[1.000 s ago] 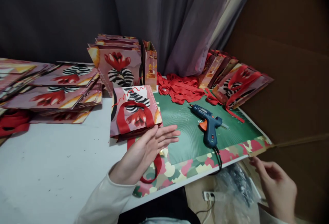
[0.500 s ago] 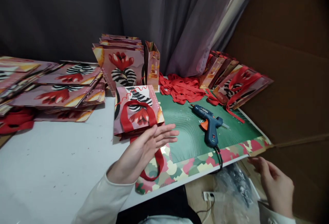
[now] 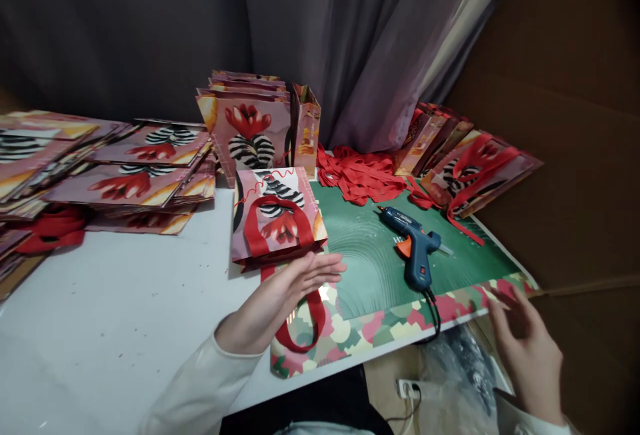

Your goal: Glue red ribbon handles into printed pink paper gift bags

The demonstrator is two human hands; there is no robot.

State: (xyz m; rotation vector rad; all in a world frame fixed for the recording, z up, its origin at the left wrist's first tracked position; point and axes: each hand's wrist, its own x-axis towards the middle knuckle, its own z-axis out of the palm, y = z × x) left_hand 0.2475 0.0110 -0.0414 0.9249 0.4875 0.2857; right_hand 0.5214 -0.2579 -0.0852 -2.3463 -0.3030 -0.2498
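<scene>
My left hand (image 3: 295,293) is open, its fingers stretched out just in front of a printed paper bag (image 3: 320,216) that lies flat on the table; whether they touch I cannot tell. One red ribbon handle (image 3: 257,238) rests on the bag's zebra-and-flower face. A second red ribbon loop (image 3: 320,328) hangs out toward the table's front edge, partly behind my hand. Off to the right, my right hand (image 3: 531,348) is raised near the mat's corner, fingers apart and holding nothing. Between the hands a blue glue gun (image 3: 417,248) with an orange trigger lies on the green mat (image 3: 355,255).
Flat printed bags (image 3: 130,185) are stacked at the left, with red ribbon (image 3: 57,227) beside them. Upright bags (image 3: 250,115) stand at the back. A red ribbon pile (image 3: 357,172) sits behind the mat, and finished-looking bags with handles (image 3: 480,168) lean at the right by cardboard (image 3: 575,175).
My right hand has risen slightly toward the mat's corner and its fingers have spread. My left hand has turned more edge-on beside the bag. The view has shifted a little left.
</scene>
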